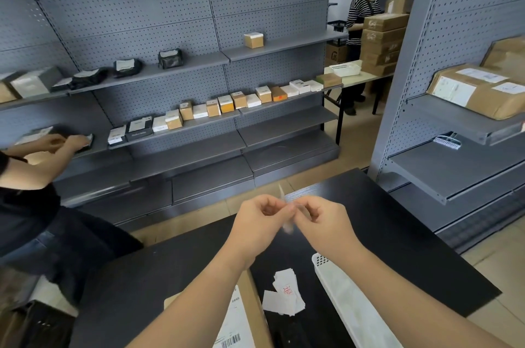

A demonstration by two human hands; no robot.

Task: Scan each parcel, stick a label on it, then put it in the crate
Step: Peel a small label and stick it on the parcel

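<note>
Above black table [170, 276], left hand [260, 219], right hand [324, 222], both grips pinching blurred label [288, 229], white crate [321, 262], contents unclear.

Label [288, 227] blurred between fingers [274, 209]; parcel [252, 302] cut off below.

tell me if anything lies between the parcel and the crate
Only a flat pile of slips lies on the table between parcel and crate; it should not block a lift across. The left hand and right hand pinch a label farther out.
</note>
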